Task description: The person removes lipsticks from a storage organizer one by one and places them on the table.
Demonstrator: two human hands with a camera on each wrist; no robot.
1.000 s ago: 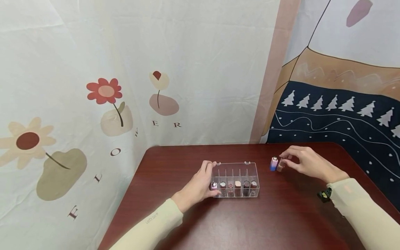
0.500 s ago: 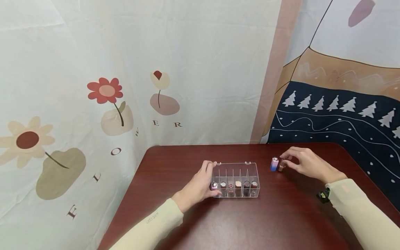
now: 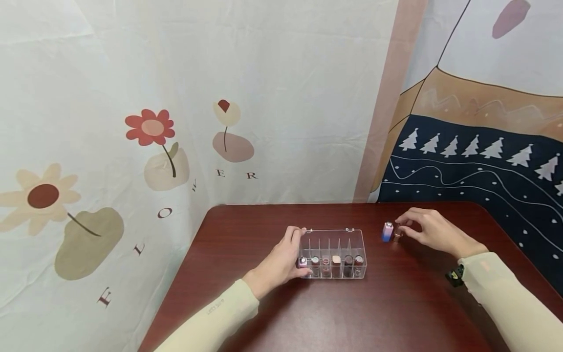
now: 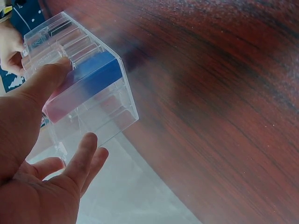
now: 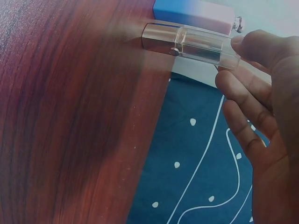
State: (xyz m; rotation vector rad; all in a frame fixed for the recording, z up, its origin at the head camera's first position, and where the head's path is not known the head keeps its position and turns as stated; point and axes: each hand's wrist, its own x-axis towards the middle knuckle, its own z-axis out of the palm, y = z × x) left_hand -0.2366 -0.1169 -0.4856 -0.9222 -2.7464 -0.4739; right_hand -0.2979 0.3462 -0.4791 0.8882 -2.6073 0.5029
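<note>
Fingers [image 5: 240, 92] of our right hand [image 3: 428, 230] pinch the clear-capped tube [image 5: 198, 44], upright on the table [image 3: 396, 293] just beside the pink-and-blue tube [image 3: 387, 231], inward of the far edge. Leftward, across open table surface, our left hand [image 3: 276, 263] holds the divided box [image 3: 331, 271] by its left end; more table stretches nearer us.

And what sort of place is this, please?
Probably an indoor corner set up for tabletop work: a reddish-brown table, with a pale flower-print cloth behind it and a dark tree-print cloth at the right.
</note>
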